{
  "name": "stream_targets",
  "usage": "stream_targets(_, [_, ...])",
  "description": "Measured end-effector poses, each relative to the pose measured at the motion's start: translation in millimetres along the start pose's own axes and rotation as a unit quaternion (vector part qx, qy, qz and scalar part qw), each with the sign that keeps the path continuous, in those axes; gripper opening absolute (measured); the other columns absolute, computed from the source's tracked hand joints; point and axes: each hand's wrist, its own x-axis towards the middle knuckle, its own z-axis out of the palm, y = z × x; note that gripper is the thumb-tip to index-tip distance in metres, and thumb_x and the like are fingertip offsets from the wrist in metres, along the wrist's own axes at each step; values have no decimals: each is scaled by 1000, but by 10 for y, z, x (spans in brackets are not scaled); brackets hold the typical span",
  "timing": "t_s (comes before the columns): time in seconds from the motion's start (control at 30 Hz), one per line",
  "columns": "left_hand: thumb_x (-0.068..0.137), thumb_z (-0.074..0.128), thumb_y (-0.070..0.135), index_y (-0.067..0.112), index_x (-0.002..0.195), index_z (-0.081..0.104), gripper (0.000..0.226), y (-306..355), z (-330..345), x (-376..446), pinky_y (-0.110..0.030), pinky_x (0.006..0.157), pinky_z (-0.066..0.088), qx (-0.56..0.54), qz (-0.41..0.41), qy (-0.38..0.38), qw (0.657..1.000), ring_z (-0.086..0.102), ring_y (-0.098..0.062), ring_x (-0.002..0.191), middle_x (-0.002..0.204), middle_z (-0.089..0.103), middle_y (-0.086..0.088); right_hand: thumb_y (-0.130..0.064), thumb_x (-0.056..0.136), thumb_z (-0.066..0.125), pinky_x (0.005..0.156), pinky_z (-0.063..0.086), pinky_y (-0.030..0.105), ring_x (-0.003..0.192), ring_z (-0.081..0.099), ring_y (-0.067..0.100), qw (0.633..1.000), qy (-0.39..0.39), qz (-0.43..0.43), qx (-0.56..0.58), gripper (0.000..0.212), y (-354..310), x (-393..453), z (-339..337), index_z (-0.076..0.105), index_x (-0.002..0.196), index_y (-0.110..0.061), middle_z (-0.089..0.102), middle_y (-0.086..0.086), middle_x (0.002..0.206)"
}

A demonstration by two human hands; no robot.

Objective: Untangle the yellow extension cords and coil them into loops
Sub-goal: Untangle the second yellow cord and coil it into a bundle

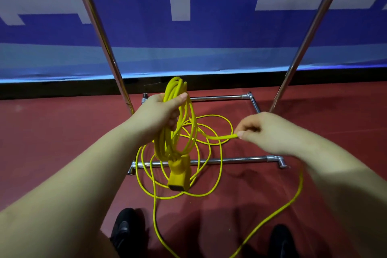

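The left hand (161,111) grips a hanging bundle of thin yellow rubber extension cord (178,132), while the right hand (266,130) pinches one loose strand (222,137) beside it.

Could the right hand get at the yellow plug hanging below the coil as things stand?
Probably not yet. The right hand is pinching a cord strand, so it is occupied. The plug hangs in the open below the coil held by the left hand, with nothing covering it.
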Motion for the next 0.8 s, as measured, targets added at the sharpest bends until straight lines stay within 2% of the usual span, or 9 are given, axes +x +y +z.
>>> stream_targets(0.13, [93,54,33,15,79,51,23,7,68,14,-24,48,46,63,7,-33,997,53,-13,48,57,59,1,-29,90,57,75,46,40,69,50,13,988,-33,-74,131,22,-48,-11,-58,67,71,-32,63,-3,70])
stream_targets(0.27, [95,51,28,1,106,56,29,12,201,-37,-26,66,56,57,-27,-99,993,70,-19,75,87,72,-13,-37,89,55,69,42,30,68,45,11,954,-39,-100,278,27,-123,-26,-94,71,69,-30,60,-9,68])
stream_targets(0.33, [94,51,29,0,109,58,34,15,242,-72,-37,75,58,50,-40,-119,991,70,-24,84,91,72,-14,-31,92,53,68,46,28,65,47,5,953,-6,-80,293,28,-146,-1,-70,70,70,-25,62,-13,65])
stream_targets(0.47, [92,50,32,4,99,61,31,67,315,-123,-42,70,57,-15,-60,-151,987,68,-18,66,77,71,-9,-35,89,57,57,48,27,55,46,5,974,32,-37,223,24,-146,78,40,66,69,-26,63,10,71])
stream_targets(0.53, [92,49,34,7,90,59,29,64,357,-139,-33,58,55,-6,-50,-152,987,61,-15,55,66,67,-5,-41,81,65,52,40,28,47,39,7,970,85,-21,227,26,-141,103,49,62,64,-21,49,-2,50])
stream_targets(0.6, [91,50,35,10,79,54,27,50,395,-141,-32,59,48,1,-34,-148,988,52,-13,47,56,58,-1,-59,70,65,50,31,26,43,36,6,973,129,5,190,45,-129,117,28,59,63,-15,41,-8,45])
stream_targets(0.7, [92,50,32,12,69,48,31,57,407,-119,-29,55,44,-32,-26,-122,992,42,-11,41,50,47,0,-84,59,37,64,43,31,57,55,14,992,52,61,100,77,-88,102,16,59,70,-11,58,-3,56])
stream_targets(0.73, [93,50,31,12,68,48,32,66,391,-106,-28,53,45,-48,-28,-111,992,41,-11,40,50,45,0,-80,66,38,69,46,34,62,59,15,993,39,57,96,71,-54,98,25,60,73,-13,62,-1,60])
stream_targets(0.8, [94,49,31,12,69,46,31,80,331,-80,-24,47,45,-78,-34,-97,992,40,-10,40,50,44,-1,-50,83,56,64,45,30,56,55,6,984,85,15,154,33,-30,93,-4,57,77,-18,59,-3,62])
